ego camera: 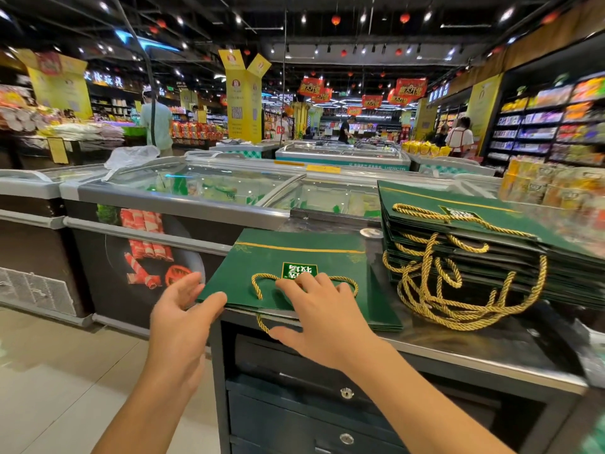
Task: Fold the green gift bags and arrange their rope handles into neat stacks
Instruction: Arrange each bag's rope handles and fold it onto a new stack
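From the head view, we see a flat green gift bag [294, 257] lying on a steel counter [458, 352], with its left part jutting past the counter's edge over the open floor [65, 355]. Our right hand [320, 316] presses on the bag's near side with straight, spread fingers laid over its gold rope handle [258, 283], gripping nothing. Our left hand [183, 309] is at the bag's near left corner, open and relaxed, the thumb against the edge. It is blurred, so we cannot tell if it pinches.

Just right of the bag stands a tall stack of bags [491, 231], its tangled rope handles [458, 290] spilling onto the counter. Behind the bag runs a glass-topped freezer chest [196, 188]. Below the bag's near edge are locked drawers [347, 393].
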Available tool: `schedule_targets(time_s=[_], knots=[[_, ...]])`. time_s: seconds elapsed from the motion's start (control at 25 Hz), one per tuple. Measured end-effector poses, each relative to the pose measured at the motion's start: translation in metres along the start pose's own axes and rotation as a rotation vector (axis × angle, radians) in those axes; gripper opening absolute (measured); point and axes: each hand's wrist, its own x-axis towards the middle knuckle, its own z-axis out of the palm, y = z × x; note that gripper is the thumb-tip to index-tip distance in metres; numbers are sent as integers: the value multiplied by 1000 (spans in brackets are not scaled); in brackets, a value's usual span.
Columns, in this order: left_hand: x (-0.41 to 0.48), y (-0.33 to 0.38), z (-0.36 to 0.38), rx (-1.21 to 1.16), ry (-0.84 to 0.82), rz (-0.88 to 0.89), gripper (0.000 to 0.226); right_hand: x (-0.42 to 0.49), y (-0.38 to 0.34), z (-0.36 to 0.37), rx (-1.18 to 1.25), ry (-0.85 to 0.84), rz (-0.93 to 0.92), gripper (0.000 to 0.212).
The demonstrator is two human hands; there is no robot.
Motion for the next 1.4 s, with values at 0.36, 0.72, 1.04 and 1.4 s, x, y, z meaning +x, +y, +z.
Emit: schedule_targets(time_s=[0.36, 0.72, 1.04, 1.4], knots=[[-11, 79, 37, -152, -201, 127, 23, 20, 16, -64, 295, 420, 30, 49], [-41, 31, 59, -202, -520, -460, 47, 13, 9, -97, 1192, 744, 141, 16], [-22, 31, 40, -381, -205, -153, 38, 5, 14, -88, 1314, 448, 297, 12], [20, 35, -1, 10, -142, -167, 29, -31, 44, -54, 1179, -158, 404, 24]])
